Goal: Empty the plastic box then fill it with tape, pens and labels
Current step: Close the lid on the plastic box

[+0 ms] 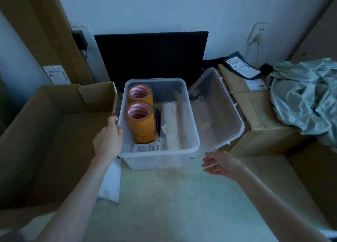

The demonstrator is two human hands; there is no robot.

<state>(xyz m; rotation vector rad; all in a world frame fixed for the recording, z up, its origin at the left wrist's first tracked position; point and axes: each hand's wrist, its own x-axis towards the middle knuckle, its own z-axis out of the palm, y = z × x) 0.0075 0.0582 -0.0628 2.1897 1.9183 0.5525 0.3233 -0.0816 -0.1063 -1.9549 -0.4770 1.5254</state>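
Both hands frame the box [160, 156] on the floor: left hand [107, 139] grips its left rim, seemingly steadying it, right hand [221, 164] hovers spread, empty, under the leaning lid [217, 110]; tape [141, 121], pens [158, 121], labels [146, 147] sit inside.

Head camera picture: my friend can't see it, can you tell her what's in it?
A clear plastic box sits on the floor, holding two stacks of orange tape rolls, pens and paper labels. The left hand holds its left rim, and the open right hand reaches toward the clear lid leaning beside it.
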